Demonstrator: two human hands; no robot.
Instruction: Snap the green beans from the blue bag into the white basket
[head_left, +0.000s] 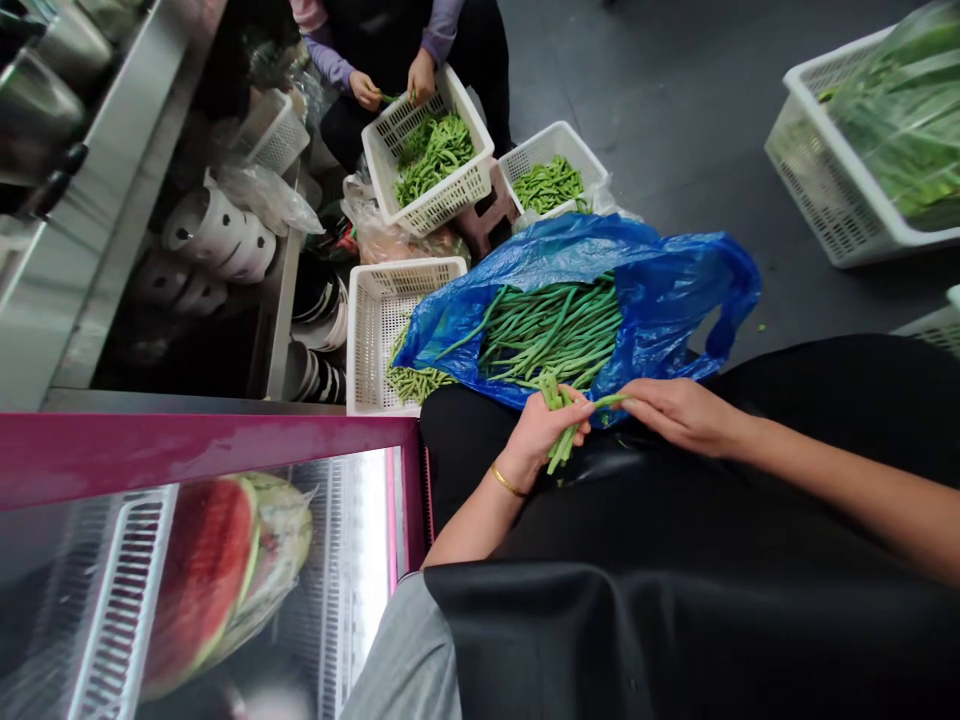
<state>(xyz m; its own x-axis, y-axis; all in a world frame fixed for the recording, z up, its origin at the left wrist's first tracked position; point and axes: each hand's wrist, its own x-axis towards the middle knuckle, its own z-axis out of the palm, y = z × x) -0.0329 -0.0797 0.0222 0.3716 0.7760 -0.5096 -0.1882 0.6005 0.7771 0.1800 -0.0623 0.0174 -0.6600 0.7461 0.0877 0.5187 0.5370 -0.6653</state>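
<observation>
My left hand [546, 425] is closed around a small bunch of snapped green bean pieces [561, 440]. Between its fingertips and those of my right hand [671, 412] stretches a single green bean [610, 400], pinched at both ends. Just beyond my hands a blue plastic bag [660, 270] lies open, holding many long green beans [555, 325]. To the left of the bag stands a white plastic basket [375, 330] with short bean pieces [416, 382] at its near end; the bag overhangs part of it.
Opposite me a person's hands [394, 85] hold a bean over a white basket [450, 195] of bean pieces. Another basket [546, 135] of beans stands beside it. A basket of bagged greens [840, 190] is at right. A glass-fronted cooler [300, 440] with cut watermelon stands close at left.
</observation>
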